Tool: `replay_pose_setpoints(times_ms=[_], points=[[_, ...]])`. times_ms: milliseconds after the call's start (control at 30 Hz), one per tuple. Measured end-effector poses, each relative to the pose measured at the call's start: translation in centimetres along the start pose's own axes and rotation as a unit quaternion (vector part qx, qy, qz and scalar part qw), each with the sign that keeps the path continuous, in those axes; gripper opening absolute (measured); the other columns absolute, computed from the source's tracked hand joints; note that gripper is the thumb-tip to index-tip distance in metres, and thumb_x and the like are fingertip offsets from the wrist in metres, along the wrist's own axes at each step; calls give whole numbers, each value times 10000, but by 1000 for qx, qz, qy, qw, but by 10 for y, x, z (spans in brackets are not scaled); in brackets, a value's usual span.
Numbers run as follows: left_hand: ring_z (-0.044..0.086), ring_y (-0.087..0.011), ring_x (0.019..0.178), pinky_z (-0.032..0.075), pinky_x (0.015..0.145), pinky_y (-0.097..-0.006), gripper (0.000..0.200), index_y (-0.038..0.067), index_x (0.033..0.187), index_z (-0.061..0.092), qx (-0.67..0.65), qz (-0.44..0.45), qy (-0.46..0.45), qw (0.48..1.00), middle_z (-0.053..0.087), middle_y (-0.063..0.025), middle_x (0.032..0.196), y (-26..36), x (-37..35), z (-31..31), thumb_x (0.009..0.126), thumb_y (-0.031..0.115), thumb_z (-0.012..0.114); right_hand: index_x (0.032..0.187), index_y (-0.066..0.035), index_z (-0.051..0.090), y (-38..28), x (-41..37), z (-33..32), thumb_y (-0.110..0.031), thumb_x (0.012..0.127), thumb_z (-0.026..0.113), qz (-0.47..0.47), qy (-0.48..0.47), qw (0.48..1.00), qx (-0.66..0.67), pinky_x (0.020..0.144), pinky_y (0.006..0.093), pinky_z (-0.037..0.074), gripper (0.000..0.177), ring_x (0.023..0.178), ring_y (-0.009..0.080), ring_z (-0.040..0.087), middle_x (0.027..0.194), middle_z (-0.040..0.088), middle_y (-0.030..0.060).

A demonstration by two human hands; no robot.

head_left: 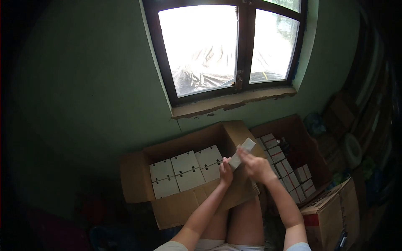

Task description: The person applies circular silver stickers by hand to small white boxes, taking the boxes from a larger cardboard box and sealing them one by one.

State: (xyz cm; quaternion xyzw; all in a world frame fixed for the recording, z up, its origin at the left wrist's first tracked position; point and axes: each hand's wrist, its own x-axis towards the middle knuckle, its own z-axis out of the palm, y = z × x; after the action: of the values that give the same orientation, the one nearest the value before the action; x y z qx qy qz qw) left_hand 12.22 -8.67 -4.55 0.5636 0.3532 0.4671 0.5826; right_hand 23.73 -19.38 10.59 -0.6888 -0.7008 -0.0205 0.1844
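The left hand [226, 172] pinched the lower end of the small white box [243, 151]; the right hand [256, 166] closed its fingers around its side. The box was tilted above the flap between the left carton [135, 178] and the right carton [302, 140], clear of both rims.

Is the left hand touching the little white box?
Touching. The head view shows the left hand pinching the lower end of the little white box; the right hand holds it too.

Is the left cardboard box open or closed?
Open: the left cardboard box has its flaps spread outward, and rows of small white boxes show inside.
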Motion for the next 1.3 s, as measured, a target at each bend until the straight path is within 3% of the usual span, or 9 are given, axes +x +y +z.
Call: replay_pose_setpoints(times_ms=[133,400,533,633,867,967,1133,1200,1300], points=[[551,-274,707,434,712,-409,723,-40,837,620,35,13,-13,999,576,-125,717,7,-2,-1,1061,491,184,1515,-195,421,19,11,-14,-132,850,560,93,20,995,-32,791,434,597,682,886,311,714,1542,432,-35],[523,-209,686,425,688,-382,702,-8,809,607,-20,15,30,999,560,-68,694,14,-4,-1,1063,504,200,1516,-212,421,-36,-11,5,-82,813,586,-77,-54,996,0,687,399,602,734,759,304,718,1545,440,-23],[548,-212,710,437,703,-384,701,-30,854,632,-47,18,20,999,591,-81,720,0,-1,3,1064,495,217,1541,-206,380,7,6,2,-124,836,568,63,31,997,-42,717,413,604,735,826,304,720,1544,439,-23],[594,-240,754,461,745,-385,710,-51,911,662,25,-1,-16,1000,642,-107,770,-4,0,1,1063,481,218,1537,-197,389,20,9,2,-126,834,571,86,69,992,-63,718,413,603,730,827,301,719,1537,449,-25],[634,-255,828,478,806,-386,717,-63,985,691,-38,10,19,999,684,-133,829,1,-1,1,1061,482,231,1515,-223,432,-21,-14,10,-89,821,580,-78,-5,997,-6,662,391,596,722,769,283,726,1523,474,-16],[601,-225,792,472,777,-373,723,-60,944,681,-28,0,-21,999,656,-114,794,-5,1,-3,1063,488,225,1486,-185,478,6,-4,9,-120,842,565,44,51,996,-64,717,396,608,654,797,267,727,1502,499,-15],[545,-172,742,458,736,-343,736,-27,902,680,16,-4,-20,1000,622,-53,777,14,-1,-4,1067,526,224,1497,-154,455,9,1,10,-123,854,556,92,107,989,-52,746,392,605,652,854,289,724,1521,473,-13],[558,-134,800,448,784,-303,701,22,984,697,-135,-58,-4,989,646,-17,856,28,-2,-2,1062,562,257,1496,-153,454,-7,-2,13,-125,857,563,26,66,997,-36,743,386,605,648,844,281,725,1535,456,-28],[571,-112,901,431,854,-265,641,70,1109,688,-157,-117,-69,978,658,5,977,47,-5,-15,1056,577,300,1488,-161,464,-14,-7,15,-125,864,568,11,62,998,-31,725,378,604,634,821,265,726,1546,441,-56]])
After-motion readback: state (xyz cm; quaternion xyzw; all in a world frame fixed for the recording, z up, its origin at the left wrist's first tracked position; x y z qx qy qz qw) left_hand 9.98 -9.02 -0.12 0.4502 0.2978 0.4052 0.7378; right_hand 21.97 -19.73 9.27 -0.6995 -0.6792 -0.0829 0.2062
